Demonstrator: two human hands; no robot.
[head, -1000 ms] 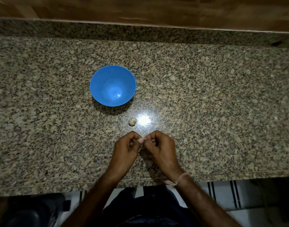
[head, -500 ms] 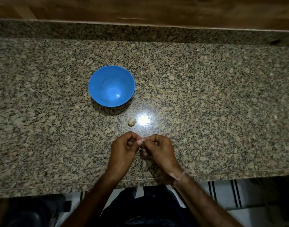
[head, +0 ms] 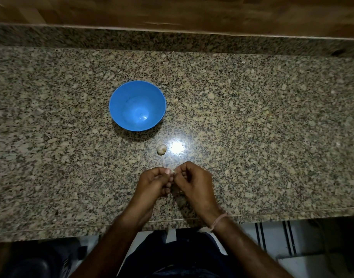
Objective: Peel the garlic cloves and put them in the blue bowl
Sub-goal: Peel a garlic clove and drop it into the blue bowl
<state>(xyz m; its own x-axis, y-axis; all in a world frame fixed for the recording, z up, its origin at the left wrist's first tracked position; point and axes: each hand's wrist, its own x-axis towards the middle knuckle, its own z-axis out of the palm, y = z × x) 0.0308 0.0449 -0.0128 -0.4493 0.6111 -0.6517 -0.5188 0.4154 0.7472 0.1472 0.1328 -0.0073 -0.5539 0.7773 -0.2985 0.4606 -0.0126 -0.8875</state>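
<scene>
A blue bowl (head: 137, 105) stands on the granite counter, nothing visible inside it. A small pale garlic piece (head: 161, 149) lies below and right of the bowl, beside a bright light glare. Nearer the counter's front edge, my left hand (head: 154, 183) and my right hand (head: 194, 183) meet fingertip to fingertip. Between them they pinch a garlic clove (head: 172, 171), of which only a pale sliver shows. Both hands have curled fingers.
The speckled granite counter (head: 262, 127) runs the full width, with a raised granite backsplash and wood panelling behind. Its front edge lies just below my wrists. A thin band circles my right wrist (head: 218, 219). Dark clothing and a striped floor show below.
My hands stayed together over the same spot, with only small finger shifts on the clove. The bowl and the loose garlic piece have not moved.
</scene>
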